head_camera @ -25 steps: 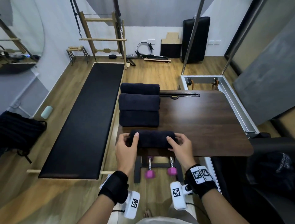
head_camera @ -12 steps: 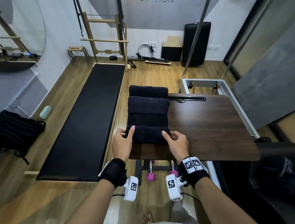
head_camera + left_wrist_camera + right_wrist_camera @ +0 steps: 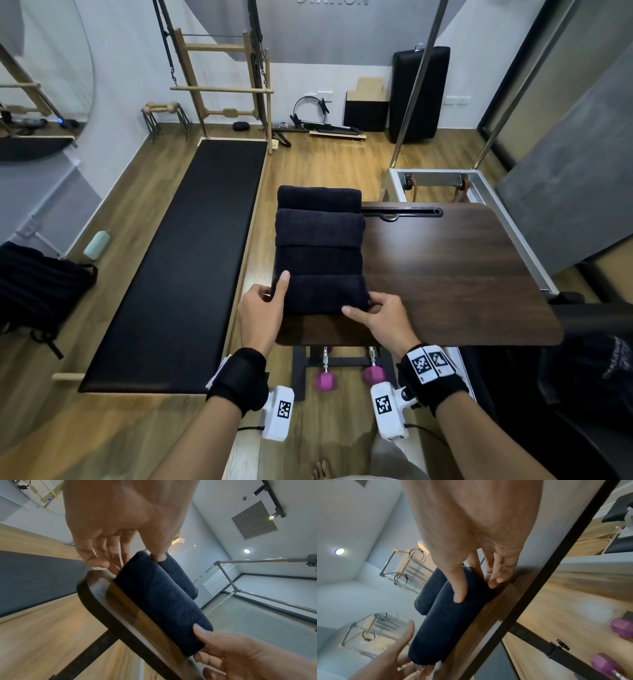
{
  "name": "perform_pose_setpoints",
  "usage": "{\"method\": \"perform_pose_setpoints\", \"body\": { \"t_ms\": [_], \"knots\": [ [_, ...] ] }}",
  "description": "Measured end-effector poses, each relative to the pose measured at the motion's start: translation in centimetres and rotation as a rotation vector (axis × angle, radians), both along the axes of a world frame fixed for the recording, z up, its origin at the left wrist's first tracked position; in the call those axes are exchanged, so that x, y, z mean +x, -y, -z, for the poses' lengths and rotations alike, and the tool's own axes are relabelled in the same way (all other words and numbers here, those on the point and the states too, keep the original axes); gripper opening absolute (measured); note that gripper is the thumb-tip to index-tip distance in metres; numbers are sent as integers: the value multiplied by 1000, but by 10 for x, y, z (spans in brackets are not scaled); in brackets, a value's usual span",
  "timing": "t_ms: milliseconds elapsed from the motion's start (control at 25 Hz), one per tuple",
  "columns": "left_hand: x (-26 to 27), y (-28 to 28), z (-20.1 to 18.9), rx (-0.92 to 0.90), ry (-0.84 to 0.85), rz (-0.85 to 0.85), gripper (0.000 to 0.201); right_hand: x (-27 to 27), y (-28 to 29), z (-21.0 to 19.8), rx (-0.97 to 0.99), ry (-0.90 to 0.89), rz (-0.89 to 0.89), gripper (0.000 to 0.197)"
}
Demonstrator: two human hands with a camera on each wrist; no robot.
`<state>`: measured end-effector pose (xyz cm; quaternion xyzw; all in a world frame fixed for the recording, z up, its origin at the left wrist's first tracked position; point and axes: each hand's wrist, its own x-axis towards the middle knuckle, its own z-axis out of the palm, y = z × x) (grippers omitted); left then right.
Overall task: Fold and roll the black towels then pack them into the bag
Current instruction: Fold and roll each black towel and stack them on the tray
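Note:
Four rolled black towels lie side by side on the left part of the dark wooden table (image 3: pixel 462 274). The nearest roll (image 3: pixel 320 294) touches the one behind it (image 3: pixel 318 260). My left hand (image 3: pixel 274 294) holds its left end, thumb on top by the crease, fingers against the end (image 3: pixel 116 566). At the roll's other end is my right hand (image 3: pixel 363 306), its thumb (image 3: pixel 460 595) laid along the roll and its fingers beside the end on the table. A black bag (image 3: pixel 41 284) sits on the floor at far left.
A long black padded bench (image 3: pixel 185 260) runs along the table's left side. Two pink dumbbells (image 3: pixel 373 375) lie on the floor under the table's front edge. A dark bag-like object (image 3: pixel 589 370) sits low at right. A metal frame (image 3: pixel 442 178) stands behind the table.
Both hands slid the nearest roll away from the table's front edge until it met the other three rolls. They still hold its two ends.

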<state>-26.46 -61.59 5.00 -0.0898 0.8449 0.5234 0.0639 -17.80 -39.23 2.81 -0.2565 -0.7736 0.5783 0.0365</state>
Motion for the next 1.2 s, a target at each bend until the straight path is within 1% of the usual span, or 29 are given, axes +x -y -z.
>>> {"method": "perform_pose_setpoints", "body": {
  "t_ms": [40,80,160,200,280,320,520,720,840,920,1000,1080,1120,1160,1200],
  "knots": [
    [3,2,0,26,3,44,52,1,0,1,55,10,-5,31],
    [7,5,2,38,3,107,53,1,0,1,119,14,15,27],
    [12,11,8,4,2,224,60,-1,5,-1,276,8,54,21],
    [13,13,10,-28,-15,251,61,-2,9,-2,363,10,56,20],
    [12,13,11,-74,-68,230,53,0,14,-1,507,39,35,23],
    [11,13,10,-91,-86,213,49,1,16,-1,547,55,26,24],
    [14,12,12,-109,-114,219,45,3,13,-6,556,99,-39,32],
    [14,13,13,-95,-84,231,47,4,13,-8,582,107,-52,32],
    [17,16,15,-83,-51,252,62,9,11,-9,567,122,-84,38],
    [21,18,16,-74,-31,261,73,12,10,-8,550,133,-79,44],
    [25,19,13,-74,-27,258,80,15,9,-9,550,143,-59,45],
    [34,20,10,-74,-65,227,83,18,7,-9,579,162,-25,38],
    [40,20,8,-80,-111,206,82,21,6,-8,595,176,0,33],
    [48,19,5,-87,-179,181,76,24,3,-7,606,186,28,28],
    [58,16,2,-87,-269,153,66,29,-1,-6,608,198,51,23]
  ]
}}
